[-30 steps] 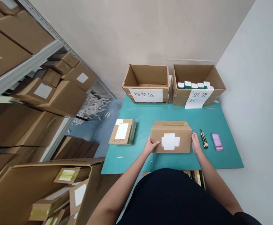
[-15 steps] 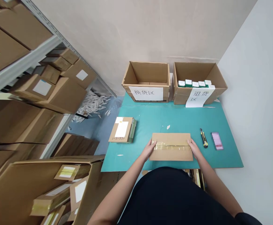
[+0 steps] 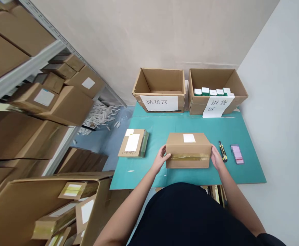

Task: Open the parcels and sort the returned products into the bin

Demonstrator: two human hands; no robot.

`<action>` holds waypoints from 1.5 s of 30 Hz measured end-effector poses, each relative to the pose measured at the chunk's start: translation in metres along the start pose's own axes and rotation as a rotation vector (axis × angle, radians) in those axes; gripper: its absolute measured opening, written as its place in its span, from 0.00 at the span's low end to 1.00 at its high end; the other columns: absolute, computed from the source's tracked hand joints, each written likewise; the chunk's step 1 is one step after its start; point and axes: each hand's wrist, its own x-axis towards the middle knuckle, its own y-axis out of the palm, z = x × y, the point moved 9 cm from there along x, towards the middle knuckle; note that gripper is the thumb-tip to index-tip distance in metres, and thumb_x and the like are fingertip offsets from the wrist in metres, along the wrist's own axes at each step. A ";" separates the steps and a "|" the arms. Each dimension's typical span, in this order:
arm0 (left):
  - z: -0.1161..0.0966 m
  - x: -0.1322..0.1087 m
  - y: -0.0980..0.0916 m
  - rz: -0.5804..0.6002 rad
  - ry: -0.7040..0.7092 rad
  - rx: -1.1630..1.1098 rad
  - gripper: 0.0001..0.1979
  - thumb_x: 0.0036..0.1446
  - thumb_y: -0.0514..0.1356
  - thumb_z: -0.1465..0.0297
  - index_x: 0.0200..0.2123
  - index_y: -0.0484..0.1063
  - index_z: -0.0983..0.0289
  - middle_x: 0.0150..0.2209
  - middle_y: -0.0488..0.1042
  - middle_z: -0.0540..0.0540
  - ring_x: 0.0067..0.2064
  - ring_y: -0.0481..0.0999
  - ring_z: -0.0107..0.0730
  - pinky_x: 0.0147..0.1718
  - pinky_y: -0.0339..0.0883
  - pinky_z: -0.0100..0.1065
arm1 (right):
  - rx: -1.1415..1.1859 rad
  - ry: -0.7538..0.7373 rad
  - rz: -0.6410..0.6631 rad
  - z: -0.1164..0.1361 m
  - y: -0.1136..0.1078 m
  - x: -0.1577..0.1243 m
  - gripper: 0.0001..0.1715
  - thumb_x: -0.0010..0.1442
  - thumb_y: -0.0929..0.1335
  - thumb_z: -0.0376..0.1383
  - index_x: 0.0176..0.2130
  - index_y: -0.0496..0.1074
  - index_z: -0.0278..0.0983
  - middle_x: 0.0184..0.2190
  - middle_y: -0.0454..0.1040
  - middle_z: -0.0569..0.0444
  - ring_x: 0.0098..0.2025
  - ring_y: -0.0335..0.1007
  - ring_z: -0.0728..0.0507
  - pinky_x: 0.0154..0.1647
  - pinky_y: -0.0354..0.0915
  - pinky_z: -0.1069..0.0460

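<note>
Between my two hands is a brown cardboard box (image 3: 187,149), tilted so that its taped side faces me and a white label shows on its upper face. My left hand (image 3: 161,159) grips the left end, thumb on the front side. At the right end, my right hand (image 3: 216,157) presses against the box, its fingers partly hidden behind it. Close to my right hand lies a yellow and black box cutter (image 3: 222,151). A pink, blurred-out item (image 3: 237,154) is farther right. Left of my left hand rests another labelled box (image 3: 132,143) with handwriting on it.
At the back of the green table (image 3: 162,124) stand two open cartons with paper signs, the left carton (image 3: 159,82) and the right carton (image 3: 213,80), which holds several white-and-green boxes. A big carton (image 3: 98,205) of parcels and a loaded shelf (image 3: 36,61) are on the left.
The box between my hands has turned: its taped face now tips toward me and a labelled face has come into view. Both hands have shifted slightly up along its ends.
</note>
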 end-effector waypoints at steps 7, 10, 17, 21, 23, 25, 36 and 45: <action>0.048 -0.032 -0.002 0.005 -0.399 -0.038 0.35 0.56 0.60 0.42 0.61 0.69 0.54 0.63 0.70 0.59 0.64 0.69 0.54 0.56 0.68 0.50 | -0.002 0.244 0.045 -0.047 -0.006 -0.033 0.32 0.60 0.69 0.58 0.58 0.72 0.50 0.63 0.71 0.56 0.68 0.61 0.36 0.67 0.62 0.38; 0.056 -0.020 0.008 -0.043 -0.367 -0.057 0.38 0.51 0.66 0.45 0.62 0.68 0.56 0.61 0.73 0.60 0.61 0.73 0.55 0.57 0.68 0.50 | -0.043 0.265 0.040 -0.055 0.001 -0.029 0.36 0.56 0.73 0.55 0.61 0.70 0.50 0.60 0.74 0.54 0.66 0.65 0.35 0.65 0.64 0.37; 0.025 0.014 0.006 -0.051 -0.056 -0.006 0.45 0.50 0.69 0.50 0.67 0.59 0.58 0.67 0.66 0.61 0.66 0.66 0.52 0.64 0.61 0.49 | -0.124 0.022 0.087 -0.005 0.015 0.003 0.47 0.49 0.78 0.51 0.64 0.65 0.48 0.66 0.67 0.53 0.68 0.61 0.35 0.66 0.62 0.39; 0.018 0.012 -0.003 -0.016 0.008 0.008 0.51 0.44 0.73 0.53 0.68 0.57 0.58 0.69 0.62 0.61 0.69 0.60 0.53 0.66 0.58 0.48 | -0.122 -0.027 0.038 -0.003 0.005 0.004 0.38 0.53 0.74 0.54 0.59 0.67 0.48 0.65 0.68 0.53 0.68 0.60 0.37 0.64 0.63 0.43; 0.026 0.005 -0.004 0.011 -0.024 0.016 0.53 0.42 0.74 0.54 0.68 0.57 0.57 0.69 0.60 0.61 0.69 0.60 0.55 0.65 0.59 0.50 | -0.139 0.013 0.011 -0.021 -0.002 0.000 0.33 0.56 0.71 0.58 0.55 0.69 0.47 0.60 0.72 0.53 0.65 0.65 0.36 0.61 0.67 0.43; 0.035 -0.003 -0.006 0.027 -0.071 0.013 0.51 0.43 0.74 0.53 0.68 0.58 0.56 0.70 0.59 0.61 0.68 0.61 0.56 0.64 0.61 0.51 | -0.175 0.035 -0.052 -0.039 -0.013 -0.003 0.32 0.54 0.71 0.60 0.51 0.70 0.46 0.55 0.76 0.53 0.61 0.68 0.36 0.60 0.67 0.42; 0.030 0.026 -0.011 -0.133 -0.146 0.007 0.38 0.53 0.65 0.46 0.61 0.69 0.60 0.64 0.69 0.60 0.66 0.66 0.53 0.65 0.59 0.48 | -0.153 0.067 -0.030 -0.034 0.002 0.025 0.38 0.50 0.75 0.57 0.56 0.72 0.47 0.56 0.77 0.52 0.64 0.67 0.33 0.64 0.64 0.37; 0.024 0.038 -0.002 0.026 -0.062 -0.008 0.46 0.46 0.71 0.51 0.66 0.62 0.58 0.68 0.63 0.61 0.69 0.61 0.54 0.67 0.54 0.51 | -0.166 0.030 0.009 -0.019 -0.004 0.024 0.54 0.43 0.80 0.49 0.65 0.64 0.46 0.69 0.61 0.49 0.71 0.55 0.34 0.71 0.54 0.38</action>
